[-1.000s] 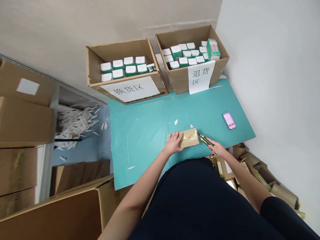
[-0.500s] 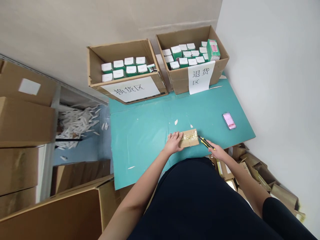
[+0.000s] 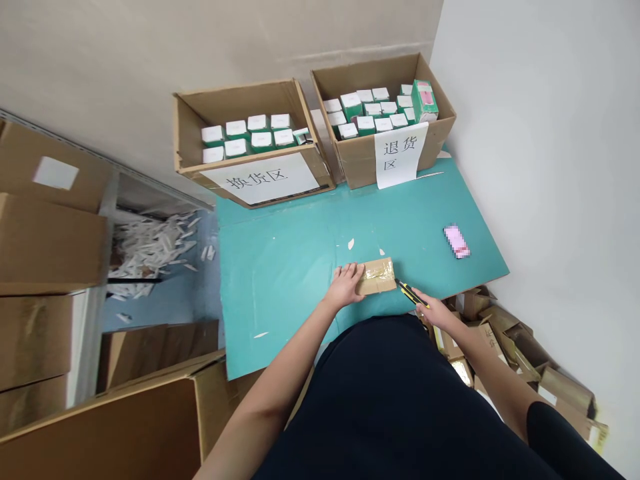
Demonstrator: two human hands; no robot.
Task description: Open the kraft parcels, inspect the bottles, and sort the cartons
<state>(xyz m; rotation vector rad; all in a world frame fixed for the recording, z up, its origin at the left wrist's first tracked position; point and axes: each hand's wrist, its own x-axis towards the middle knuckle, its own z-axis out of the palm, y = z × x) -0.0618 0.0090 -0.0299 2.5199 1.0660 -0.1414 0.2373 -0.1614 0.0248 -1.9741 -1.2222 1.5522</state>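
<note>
Teal table [image 3: 280, 267], taped parcel [image 3: 376, 277] lengthwise left-right, utility knife [image 3: 412, 293] angled toward it

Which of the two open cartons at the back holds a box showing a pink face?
The right-hand carton: a pink-faced box stands at its right end. The left carton shows only white-topped boxes.

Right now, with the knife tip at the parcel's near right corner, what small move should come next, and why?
Probably draw the utility knife along the right edge of the taped parcel. The left hand presses the parcel flat on the green table, and the right hand holds the blade tip at that corner.
</note>
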